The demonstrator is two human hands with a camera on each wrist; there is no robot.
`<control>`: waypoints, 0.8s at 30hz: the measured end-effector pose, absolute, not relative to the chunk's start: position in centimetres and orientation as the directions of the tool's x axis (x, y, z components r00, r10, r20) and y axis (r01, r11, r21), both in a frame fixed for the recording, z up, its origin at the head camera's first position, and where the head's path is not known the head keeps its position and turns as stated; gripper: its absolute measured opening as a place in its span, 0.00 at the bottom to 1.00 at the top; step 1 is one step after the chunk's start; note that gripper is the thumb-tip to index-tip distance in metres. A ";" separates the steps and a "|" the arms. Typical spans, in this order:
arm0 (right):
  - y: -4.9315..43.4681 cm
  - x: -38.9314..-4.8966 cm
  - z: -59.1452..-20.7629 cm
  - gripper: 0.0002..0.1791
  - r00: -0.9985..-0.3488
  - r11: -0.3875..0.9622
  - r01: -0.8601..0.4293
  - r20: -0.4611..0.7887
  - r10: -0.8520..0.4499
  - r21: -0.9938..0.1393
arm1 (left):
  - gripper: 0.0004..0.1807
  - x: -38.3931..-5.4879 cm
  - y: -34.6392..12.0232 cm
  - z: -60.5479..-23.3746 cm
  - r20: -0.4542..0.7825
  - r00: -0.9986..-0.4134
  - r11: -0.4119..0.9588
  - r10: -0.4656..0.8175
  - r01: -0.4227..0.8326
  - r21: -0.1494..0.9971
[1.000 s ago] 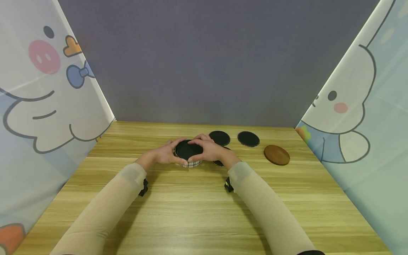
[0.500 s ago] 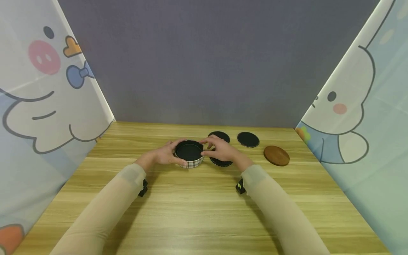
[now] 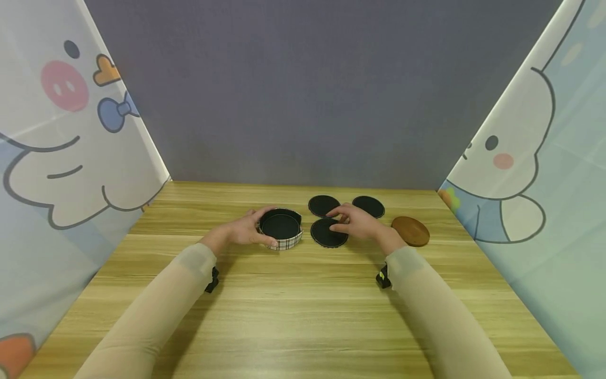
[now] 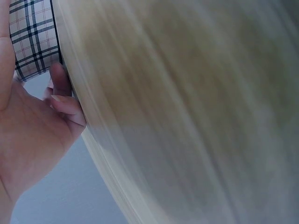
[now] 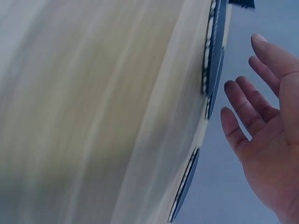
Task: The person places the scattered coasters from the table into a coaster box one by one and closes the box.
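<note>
A round coaster holder (image 3: 290,243) with a plaid outside and black inside stands left of centre on the table. Thumb and fingers of my left hand (image 3: 242,231) grip its left side; the plaid wall (image 4: 33,39) also shows in the left wrist view. My right hand (image 3: 363,225) hovers over the coasters with nothing in it, its fingers (image 5: 245,109) loosely spread in the right wrist view. Below and left of it lies a round black coaster (image 3: 325,235). Behind are two more black coasters, one at the back left (image 3: 323,205), one at the back right (image 3: 371,205).
A round brown wooden disc (image 3: 411,231) lies right of the coasters. The wood-grain table (image 3: 284,326) ends at a dark grey panel (image 3: 303,95). Cartoon-printed sheets flank it, one on the left (image 3: 57,158) and one on the right (image 3: 535,158).
My right hand has let go of the coaster holder's right side and moved right, over the coasters. The left hand stays at the holder, which has not moved.
</note>
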State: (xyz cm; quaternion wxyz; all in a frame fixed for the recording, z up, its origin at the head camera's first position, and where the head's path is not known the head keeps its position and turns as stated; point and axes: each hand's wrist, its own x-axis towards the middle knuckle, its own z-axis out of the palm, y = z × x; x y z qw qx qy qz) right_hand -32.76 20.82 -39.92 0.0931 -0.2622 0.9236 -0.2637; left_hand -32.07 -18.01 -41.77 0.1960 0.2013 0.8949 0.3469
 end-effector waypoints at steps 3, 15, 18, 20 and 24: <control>21.5 -32.7 -40.1 0.26 -0.852 0.733 -0.418 -0.051 -0.522 -0.536 | 0.69 -32.0 -18.0 -41.7 -0.212 -0.841 0.683 0.499 0.231 0.693; 22.0 -33.3 -41.0 0.25 -0.816 0.735 -0.455 -0.093 -0.570 -0.503 | 0.70 -31.9 -18.0 -41.8 -0.201 -0.845 0.682 0.496 0.235 0.693; 22.1 -33.4 -41.1 0.26 -0.802 0.736 -0.486 -0.094 -0.590 -0.471 | 0.70 -31.8 -18.0 -41.7 -0.198 -0.848 0.685 0.492 0.237 0.689; 22.1 -33.3 -41.1 0.27 -0.800 0.745 -0.491 -0.104 -0.591 -0.453 | 0.69 -31.8 -18.0 -41.8 -0.196 -0.849 0.685 0.491 0.237 0.689; 22.1 -33.1 -40.9 0.26 -0.807 0.765 -0.486 -0.118 -0.578 -0.423 | 0.69 -31.9 -17.9 -41.8 -0.195 -0.849 0.685 0.491 0.237 0.689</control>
